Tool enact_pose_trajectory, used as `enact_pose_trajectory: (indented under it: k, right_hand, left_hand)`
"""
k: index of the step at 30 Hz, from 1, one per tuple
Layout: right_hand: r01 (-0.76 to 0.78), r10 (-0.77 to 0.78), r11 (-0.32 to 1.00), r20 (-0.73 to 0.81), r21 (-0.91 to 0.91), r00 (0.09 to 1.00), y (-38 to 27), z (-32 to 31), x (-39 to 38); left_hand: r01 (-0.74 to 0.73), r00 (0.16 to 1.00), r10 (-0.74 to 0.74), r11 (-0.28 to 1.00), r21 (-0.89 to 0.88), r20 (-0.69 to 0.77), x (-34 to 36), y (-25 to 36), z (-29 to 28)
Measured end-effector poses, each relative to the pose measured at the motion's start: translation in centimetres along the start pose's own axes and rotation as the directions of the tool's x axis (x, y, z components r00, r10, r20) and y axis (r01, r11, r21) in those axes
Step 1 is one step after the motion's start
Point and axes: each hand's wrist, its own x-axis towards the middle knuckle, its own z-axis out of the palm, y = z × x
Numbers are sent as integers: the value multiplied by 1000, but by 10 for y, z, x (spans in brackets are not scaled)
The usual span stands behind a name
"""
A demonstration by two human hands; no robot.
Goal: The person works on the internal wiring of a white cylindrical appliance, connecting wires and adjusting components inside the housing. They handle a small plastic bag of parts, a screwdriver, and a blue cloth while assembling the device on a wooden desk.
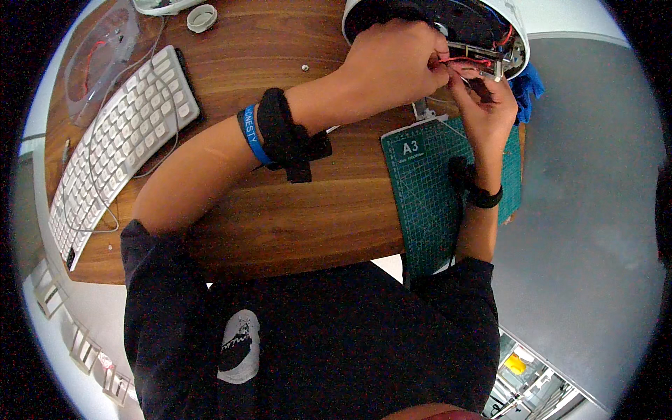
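At the top right lies a white round-edged housing (523,43) with a black inside, metal parts and loose wiring. My left hand (399,61) reaches across to its near rim, fingertips pinched on a thin red wire (462,61). Close against those fingertips, my right hand (488,105) comes up from below with its fingers curled at the same wiring. What the right fingers grip is too small and partly hidden. The red wire runs between the two hands toward a metal bracket (498,70) at the housing's edge.
Under my right forearm is a green cutting mat (427,189). A white keyboard (129,133) with a grey cable stands left, beside a clear plastic piece (105,52). A white ring (201,19), a small metal part (304,68) and blue cloth (532,87) lie around. A grey surface (588,196) borders the right.
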Motion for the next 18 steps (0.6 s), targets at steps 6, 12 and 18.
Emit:
enact_pose_trajectory:
  k: [6, 12, 18]
  right_hand:
    - [18, -18, 1000, 44, 6, 999, -8, -4, 4]
    - [-38, 37, 999, 24, 17, 999, -8, -4, 1]
    - [3, -3, 1000, -13, -5, 1000, -3, -1, 1]
  left_hand:
    - [7, 1000, -7, 1000, -12, 8, 1, 1, -3]
    - [-4, 1000, 5, 1000, -29, 24, 0, 0, -3]
    - [4, 998, -2, 1000, -30, 58, 3, 0, -2]
